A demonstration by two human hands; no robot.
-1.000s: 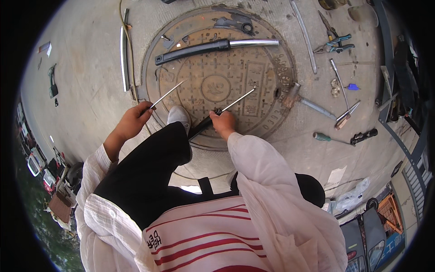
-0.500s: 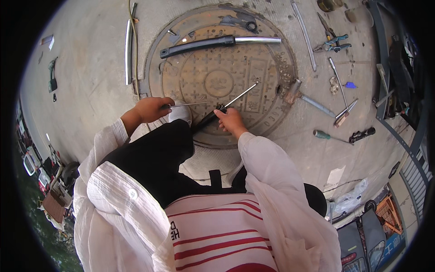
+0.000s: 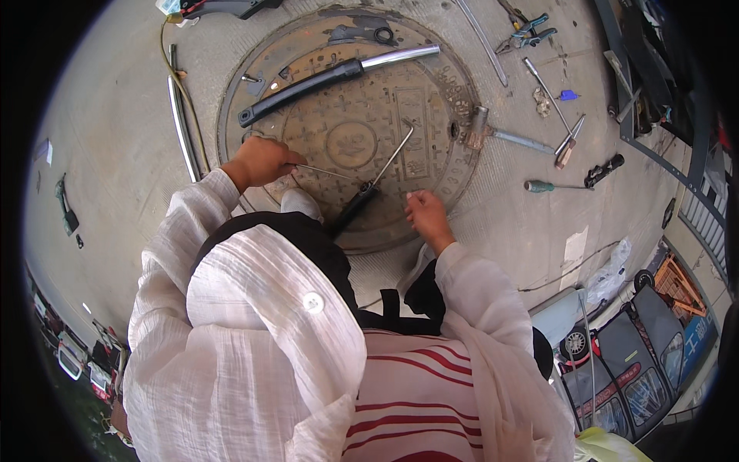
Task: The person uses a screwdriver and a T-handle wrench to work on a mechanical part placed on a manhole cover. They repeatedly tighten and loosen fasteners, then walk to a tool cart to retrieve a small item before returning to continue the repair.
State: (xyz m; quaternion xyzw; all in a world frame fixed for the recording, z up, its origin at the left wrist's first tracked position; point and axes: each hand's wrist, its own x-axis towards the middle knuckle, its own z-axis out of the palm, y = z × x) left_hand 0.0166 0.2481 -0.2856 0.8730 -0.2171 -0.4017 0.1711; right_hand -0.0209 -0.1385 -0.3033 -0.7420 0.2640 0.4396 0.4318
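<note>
My left hand (image 3: 264,162) is closed round a thin metal-shafted tool, by its look a screwdriver (image 3: 323,170). Its tip reaches the upper end of a black tube (image 3: 354,210), from which a thin bright rod (image 3: 395,154) sticks out. That tube slants up from between my legs, its lower end hidden. To the right of it and apart from it is my right hand (image 3: 429,215), fingers curled and pinched; anything between them is too small to make out. Beyond both hands a black and chrome fork leg (image 3: 339,80) lies on the round manhole cover (image 3: 315,223).
A hammer (image 3: 508,138) lies at the cover's right edge. Farther right are a green-handled screwdriver (image 3: 550,186), blue-handled pliers (image 3: 531,31) and a long metal rod (image 3: 485,42). A chrome tube (image 3: 182,127) and a cable lie left; a cordless drill (image 3: 65,204) is farther left.
My right hand has let go of the black tube's upper end and moved right. My left hand keeps the screwdriver tip by the tube. The whole view has shifted.
</note>
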